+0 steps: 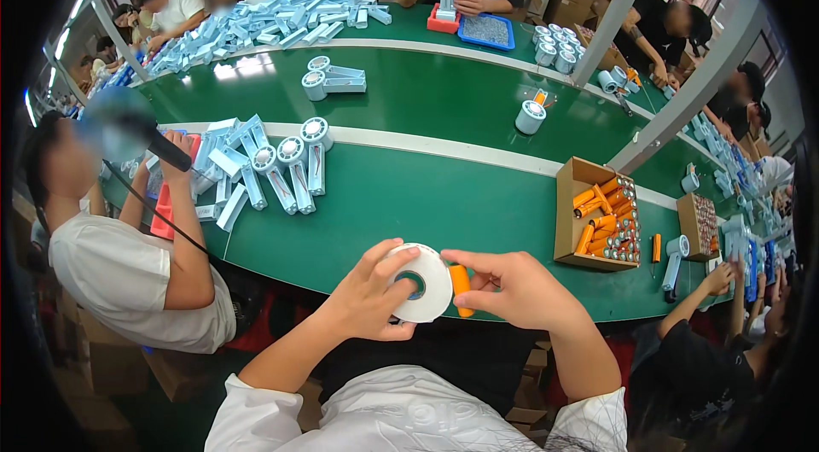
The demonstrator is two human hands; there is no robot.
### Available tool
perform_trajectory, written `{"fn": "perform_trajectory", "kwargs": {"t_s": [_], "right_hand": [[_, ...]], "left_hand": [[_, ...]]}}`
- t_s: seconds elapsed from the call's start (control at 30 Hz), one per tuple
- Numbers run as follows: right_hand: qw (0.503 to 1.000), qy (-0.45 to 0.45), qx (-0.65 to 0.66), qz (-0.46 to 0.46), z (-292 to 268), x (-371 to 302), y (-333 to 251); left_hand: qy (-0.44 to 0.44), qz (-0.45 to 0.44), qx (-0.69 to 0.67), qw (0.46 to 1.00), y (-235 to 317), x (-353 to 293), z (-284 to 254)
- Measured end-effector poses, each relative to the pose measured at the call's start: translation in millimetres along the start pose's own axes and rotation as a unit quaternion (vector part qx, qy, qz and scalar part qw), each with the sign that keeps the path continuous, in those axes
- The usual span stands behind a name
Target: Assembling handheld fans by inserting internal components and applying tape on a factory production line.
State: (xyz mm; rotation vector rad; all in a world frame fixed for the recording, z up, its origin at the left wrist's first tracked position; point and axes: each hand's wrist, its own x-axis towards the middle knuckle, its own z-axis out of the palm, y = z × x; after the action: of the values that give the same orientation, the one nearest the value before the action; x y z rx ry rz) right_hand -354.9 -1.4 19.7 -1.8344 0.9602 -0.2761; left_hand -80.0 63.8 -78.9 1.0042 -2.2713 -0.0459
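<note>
My left hand (363, 294) grips a white roll of tape (435, 288), with fingers about its rim and near its blue-lined core. Against the roll's right edge stands an orange cylindrical battery (461, 290). The thumb and fingers of my right hand (537, 285) close on this battery, its forefinger reaching over the top toward the roll. Both hands are above the near edge of the green table (367, 221). Whether tape is stuck to the battery cannot be made out.
A cardboard box (565, 213) of orange batteries stands to the right, beside a loose battery (656, 249). Light-blue fan bodies (291, 153) lie at left, near a co-worker (128, 273). A metal post (682, 93) rises at right. Beyond runs a green belt (426, 102).
</note>
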Motion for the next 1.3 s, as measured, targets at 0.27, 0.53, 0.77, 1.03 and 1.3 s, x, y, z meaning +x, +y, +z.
{"fn": "perform_trajectory", "kwargs": {"t_s": [0.27,0.53,0.77,1.03,1.3], "right_hand": [[0.959,0.26,0.099,-0.056,34,27,-16],[0.852,0.501,0.035,-0.151,76,47,10],[0.813,0.547,-0.033,-0.199,98,42,19],[0.716,0.634,-0.14,-0.257,83,56,65],[0.729,0.555,0.396,-0.068,26,37,91]], "left_hand": [[0.118,-0.211,-0.047,0.969,25,18,38],[0.157,-0.341,-0.197,0.906,50,27,64],[0.159,-0.33,-0.238,0.9,53,21,56],[0.054,-0.356,-0.334,0.871,48,11,46],[0.0,-0.268,0.052,0.962,13,-35,15]]}}
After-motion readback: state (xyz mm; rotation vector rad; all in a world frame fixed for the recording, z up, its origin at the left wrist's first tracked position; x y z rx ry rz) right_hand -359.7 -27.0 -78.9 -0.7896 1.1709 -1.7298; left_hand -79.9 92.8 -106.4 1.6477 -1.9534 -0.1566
